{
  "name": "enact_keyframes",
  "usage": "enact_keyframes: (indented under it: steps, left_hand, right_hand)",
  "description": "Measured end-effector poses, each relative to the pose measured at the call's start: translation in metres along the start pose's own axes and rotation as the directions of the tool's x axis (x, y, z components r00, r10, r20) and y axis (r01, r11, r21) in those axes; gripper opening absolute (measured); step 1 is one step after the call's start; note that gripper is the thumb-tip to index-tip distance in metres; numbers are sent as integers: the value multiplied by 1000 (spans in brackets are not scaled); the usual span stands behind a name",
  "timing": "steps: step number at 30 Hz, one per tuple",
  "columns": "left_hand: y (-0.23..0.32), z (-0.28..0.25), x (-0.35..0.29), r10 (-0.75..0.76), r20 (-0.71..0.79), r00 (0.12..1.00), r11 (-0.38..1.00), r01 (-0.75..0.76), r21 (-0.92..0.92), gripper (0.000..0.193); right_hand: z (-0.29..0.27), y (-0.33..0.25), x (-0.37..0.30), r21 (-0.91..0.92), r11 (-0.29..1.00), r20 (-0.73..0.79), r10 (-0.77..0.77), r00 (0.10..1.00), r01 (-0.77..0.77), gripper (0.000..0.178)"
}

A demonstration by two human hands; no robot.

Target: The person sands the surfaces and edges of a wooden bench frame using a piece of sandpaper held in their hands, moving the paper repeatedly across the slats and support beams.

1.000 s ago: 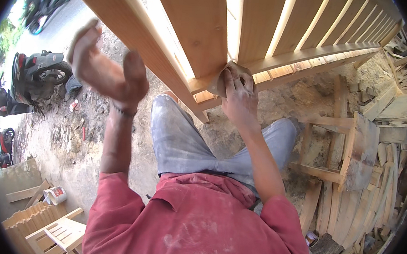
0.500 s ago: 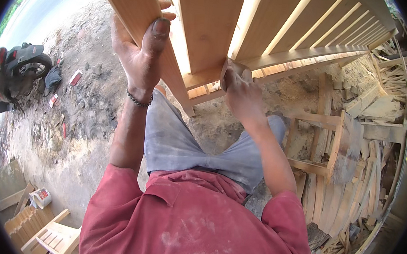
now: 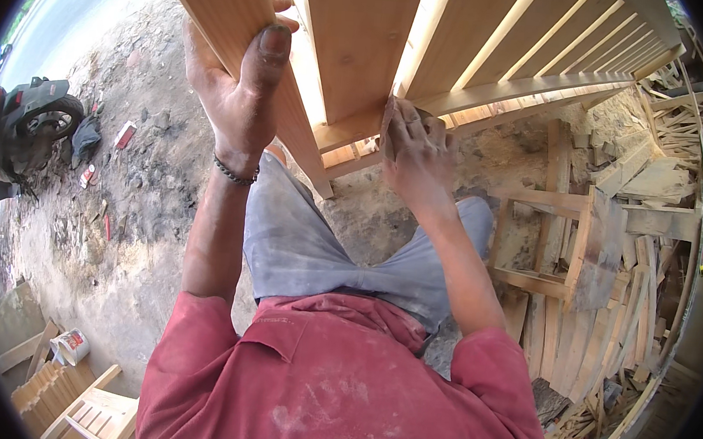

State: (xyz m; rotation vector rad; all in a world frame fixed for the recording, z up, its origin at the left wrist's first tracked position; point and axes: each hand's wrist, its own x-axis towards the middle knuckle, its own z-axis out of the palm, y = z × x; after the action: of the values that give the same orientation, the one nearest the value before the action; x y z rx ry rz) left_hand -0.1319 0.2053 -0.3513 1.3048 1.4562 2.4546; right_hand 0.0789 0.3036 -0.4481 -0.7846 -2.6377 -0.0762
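A slatted wooden frame [image 3: 352,50], like a bench back or crib side, stands in front of me and runs off to the upper right. My left hand [image 3: 242,87], with a dark beaded bracelet at the wrist, is closed round its thick end post [image 3: 215,7]. My right hand [image 3: 419,150] is closed on a brown folded piece that looks like sandpaper [image 3: 389,127]. That piece presses against the lower rail [image 3: 354,131], beside the foot of a wide slat. The fingertips of my right hand are partly hidden and slightly blurred.
A small wooden stool frame [image 3: 576,250] and piled offcuts [image 3: 629,316] lie to the right. Motorcycles [image 3: 29,124] stand on the dirt at the left. At the lower left are a white bucket [image 3: 70,348] and a slatted wooden piece [image 3: 97,414].
My right hand has shifted slightly with the sandpaper along the rail, its fingers now tilted more upward. The left hand keeps its grip on the post.
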Motion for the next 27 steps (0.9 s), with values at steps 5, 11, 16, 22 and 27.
enact_keyframes:
  steps: [5,11,16,22,27]
  left_hand:
    - [-2,-3,-1,32,6,999,998,-32,48,49]
    - [2,2,-1,-11,-36,999,1000,11,-2,53]
    - [5,8,-1,42,-52,998,989,-34,146,60]
    - [-4,-1,0,7,-7,1000,1000,-7,2,57]
    - [6,3,-2,-7,-24,1000,999,8,51,59]
  right_hand:
    - [-3,-2,-1,-236,972,-83,-19,996,-1,50]
    - [-2,6,18,-53,990,31,129,991,-127,38]
    - [0,-2,19,-113,961,166,269,949,-252,36]
    - [13,0,23,-82,977,10,198,980,-197,41]
    - [2,-8,17,-37,978,3,206,978,-206,46]
